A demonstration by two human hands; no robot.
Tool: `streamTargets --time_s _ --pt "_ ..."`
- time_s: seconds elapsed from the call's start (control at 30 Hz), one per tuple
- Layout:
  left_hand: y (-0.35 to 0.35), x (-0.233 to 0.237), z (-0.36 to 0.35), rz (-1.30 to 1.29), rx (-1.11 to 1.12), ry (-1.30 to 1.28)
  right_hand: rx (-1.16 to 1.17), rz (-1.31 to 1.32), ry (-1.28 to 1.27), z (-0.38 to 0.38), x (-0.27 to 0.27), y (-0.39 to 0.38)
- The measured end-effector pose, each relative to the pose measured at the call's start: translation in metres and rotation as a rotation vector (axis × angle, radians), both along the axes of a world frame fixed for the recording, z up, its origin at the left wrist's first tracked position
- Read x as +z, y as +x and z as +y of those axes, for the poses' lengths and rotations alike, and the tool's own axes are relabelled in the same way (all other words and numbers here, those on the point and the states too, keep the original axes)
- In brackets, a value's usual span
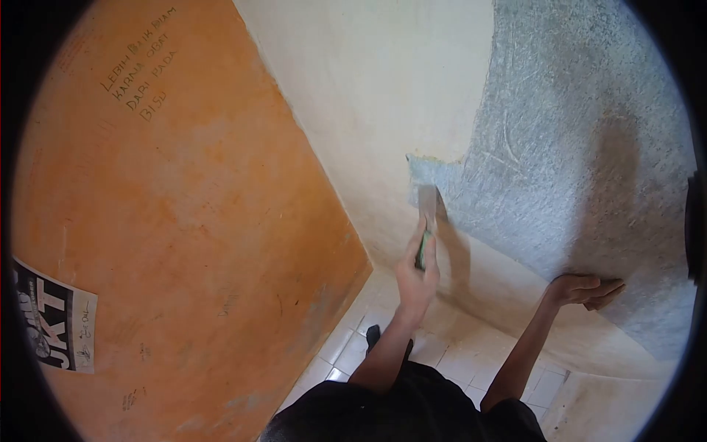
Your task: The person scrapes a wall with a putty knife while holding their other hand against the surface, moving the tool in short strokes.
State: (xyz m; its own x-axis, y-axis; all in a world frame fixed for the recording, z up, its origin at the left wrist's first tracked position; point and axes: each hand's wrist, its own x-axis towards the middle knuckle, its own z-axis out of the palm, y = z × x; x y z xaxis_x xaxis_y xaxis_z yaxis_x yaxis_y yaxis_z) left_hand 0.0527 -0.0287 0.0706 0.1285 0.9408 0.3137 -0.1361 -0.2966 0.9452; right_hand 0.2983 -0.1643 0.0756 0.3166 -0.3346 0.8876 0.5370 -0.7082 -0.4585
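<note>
The scraper (428,210) is in my left hand (417,276). My fingers are wrapped tight round its green handle, and the flat blade is set against the wall at the lower left corner of the bare grey patch (582,147), right where the grey meets the cream paint (375,96).

I judge the job to be well on but not finished. A broad stretch of wall on the right is down to rough grey plaster, scored with scrape marks. The cream coat covers everything to the left of the blade, and a cream band (501,287) runs along the bottom of the wall below the grey. The border between the two is ragged, with a small lip of paint just above the blade.

My right hand (585,289) rests lower down on the same wall. Its fingers lie together and flat against the surface at the bottom edge of the grey, well apart from the scraper.

To the left, an orange wall (184,206) meets the cream one in a corner. It has handwriting (140,74) near the top and a black-and-white sticker (55,324) lower down. Below are pale floor tiles (456,361), with my foot (373,335) near the corner and my black shirt (412,412) at the bottom of the view.
</note>
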Motion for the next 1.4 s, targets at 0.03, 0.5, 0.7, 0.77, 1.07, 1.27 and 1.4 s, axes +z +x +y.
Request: streamTargets --time_s 0.03,0.5,0.7,0.77,1.07,1.27,1.4 --pt "-0.001 -0.005 -0.004 0.052 -0.016 0.026 0.003 -0.036 -0.015 0.000 0.000 0.001" --pt "-0.010 -0.014 0.012 0.028 -0.049 -0.033 0.002 -0.101 0.011 0.004 0.001 0.003" --pt "-0.020 -0.013 0.016 0.067 -0.033 0.023 -0.001 -0.104 -0.001 0.003 -0.001 -0.005" --pt "-0.014 -0.010 0.017 0.062 -0.026 0.052 -0.019 -0.103 -0.004 0.003 0.005 0.002" --pt "-0.017 -0.023 0.029 0.170 0.033 0.240 -0.008 -0.114 -0.005 0.004 -0.001 0.007" --pt "-0.016 -0.021 0.027 0.180 0.053 0.344 -0.019 -0.080 0.004 0.002 0.001 0.001" --pt "-0.022 -0.011 0.026 0.210 0.000 0.148 -0.010 -0.118 -0.003 0.001 0.000 0.003"
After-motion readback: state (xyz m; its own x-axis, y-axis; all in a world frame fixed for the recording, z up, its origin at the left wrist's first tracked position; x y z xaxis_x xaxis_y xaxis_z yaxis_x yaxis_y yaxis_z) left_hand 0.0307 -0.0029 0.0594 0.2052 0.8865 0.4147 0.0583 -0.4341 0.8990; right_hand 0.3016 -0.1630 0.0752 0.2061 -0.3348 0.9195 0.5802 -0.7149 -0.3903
